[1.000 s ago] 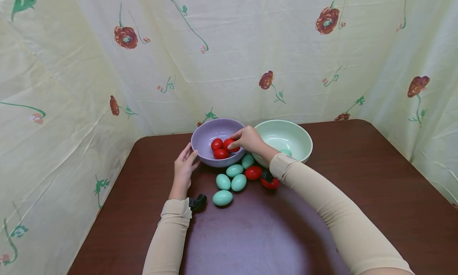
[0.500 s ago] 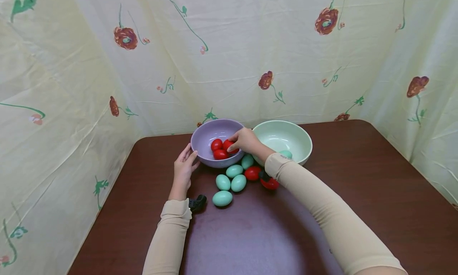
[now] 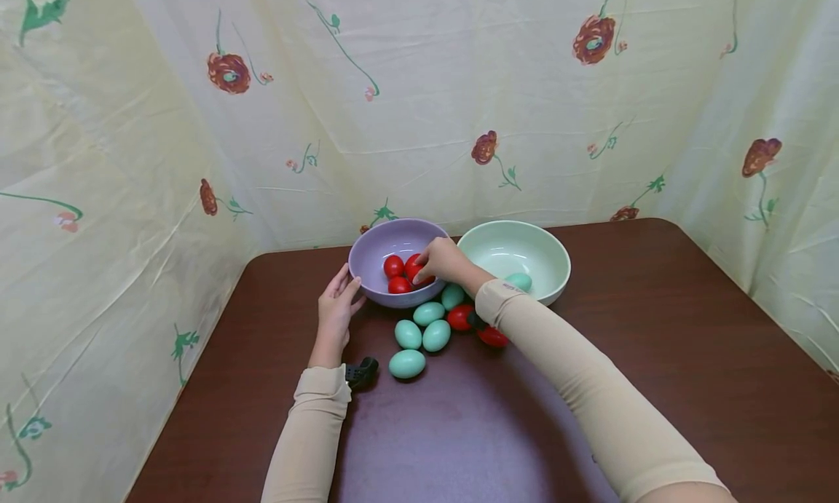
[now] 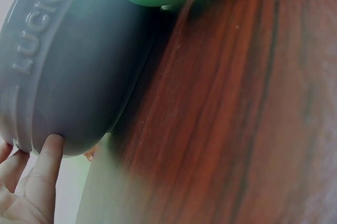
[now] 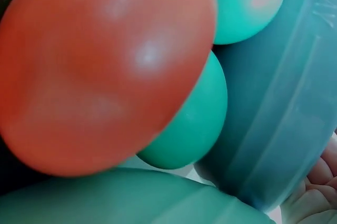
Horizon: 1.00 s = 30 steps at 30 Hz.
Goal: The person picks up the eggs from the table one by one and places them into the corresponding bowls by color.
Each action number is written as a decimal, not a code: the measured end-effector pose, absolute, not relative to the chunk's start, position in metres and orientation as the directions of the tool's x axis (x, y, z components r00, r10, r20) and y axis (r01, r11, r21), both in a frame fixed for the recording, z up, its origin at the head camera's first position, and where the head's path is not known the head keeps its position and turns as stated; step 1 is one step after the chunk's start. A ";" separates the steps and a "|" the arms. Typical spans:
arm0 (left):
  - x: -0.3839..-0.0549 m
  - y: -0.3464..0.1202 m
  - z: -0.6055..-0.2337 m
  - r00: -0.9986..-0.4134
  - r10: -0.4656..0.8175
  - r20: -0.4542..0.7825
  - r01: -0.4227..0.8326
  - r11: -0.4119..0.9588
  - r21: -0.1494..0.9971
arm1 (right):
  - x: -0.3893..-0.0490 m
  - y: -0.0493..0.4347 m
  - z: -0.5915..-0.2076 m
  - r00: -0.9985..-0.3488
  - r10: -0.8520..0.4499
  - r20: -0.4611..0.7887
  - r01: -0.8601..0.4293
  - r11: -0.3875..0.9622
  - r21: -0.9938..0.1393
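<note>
The purple bowl holds several red eggs, among them a front one. My left hand rests against the bowl's left side with its fingers lying straight; in the left wrist view the fingertips press its outer wall. My right hand reaches over the bowl's right rim, thumb and fingers bent round a red egg, partly hidden by the hand. In the right wrist view the palm shows at the edge beside the bowl wall.
A pale green bowl with a teal egg stands at right, partly behind the right forearm. Several teal eggs and two red eggs lie on the brown table before the bowls. A floral cloth hangs behind.
My right hand and forearm have shifted slightly left and down over the purple bowl, and the red eggs inside have moved a little left. My left hand stays on the bowl's side.
</note>
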<state>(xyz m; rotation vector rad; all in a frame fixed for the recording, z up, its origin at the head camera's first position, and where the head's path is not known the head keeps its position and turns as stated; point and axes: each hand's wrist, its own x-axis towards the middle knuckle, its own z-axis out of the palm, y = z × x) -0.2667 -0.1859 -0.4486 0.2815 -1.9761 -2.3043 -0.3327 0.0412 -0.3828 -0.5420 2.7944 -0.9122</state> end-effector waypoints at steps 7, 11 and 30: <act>-0.267 -0.186 -0.447 -0.981 -0.176 -0.081 -0.050 -0.176 0.983 | -0.330 0.038 -0.381 -0.928 -0.371 -0.032 -0.290 0.774 -0.563; -0.267 -0.186 -0.448 -0.980 -0.181 -0.086 -0.055 -0.171 0.984 | -0.329 0.038 -0.383 -0.926 -0.376 -0.021 -0.300 0.770 -0.564; -0.267 -0.186 -0.451 -0.981 -0.183 -0.065 -0.034 -0.165 0.986 | -0.290 0.093 -0.366 -0.967 -0.251 0.037 -0.168 0.526 -0.834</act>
